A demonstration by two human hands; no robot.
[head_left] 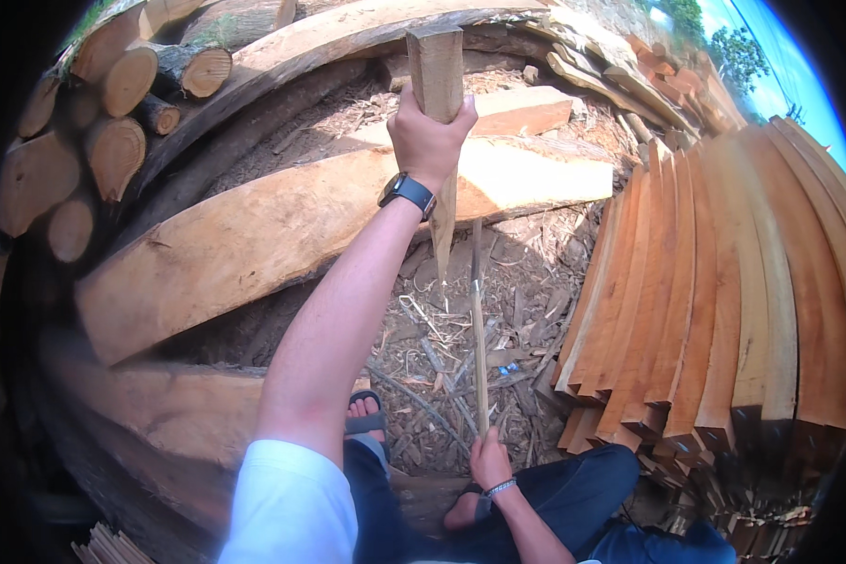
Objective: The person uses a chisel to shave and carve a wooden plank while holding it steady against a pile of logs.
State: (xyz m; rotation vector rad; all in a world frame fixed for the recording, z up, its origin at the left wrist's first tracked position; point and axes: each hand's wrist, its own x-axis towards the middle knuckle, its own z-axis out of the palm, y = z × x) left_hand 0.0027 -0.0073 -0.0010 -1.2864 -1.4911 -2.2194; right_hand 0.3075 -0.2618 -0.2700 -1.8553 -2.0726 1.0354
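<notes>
A square wooden stake (437,70) stands almost upright in front of me, its lower end cut to a tapering point. My left hand (430,136), with a dark watch at the wrist, is wrapped round its upper part. Close to my knee, my right hand (490,461) grips a long-handled blade by the end of its slim wooden handle (480,367). The narrow dark metal (477,246) at the far end shows edge-on, just right of the stake's point and apart from it. Behind the stake lies a thick timber slab (226,249); whether they touch I cannot tell.
Sawn planks (696,291) are stacked at my right. Cut logs (127,85) are piled at the far left, and another slab (183,404) lies near left. Bark and pale chips (432,324) cover the ground by my sandalled feet (367,418).
</notes>
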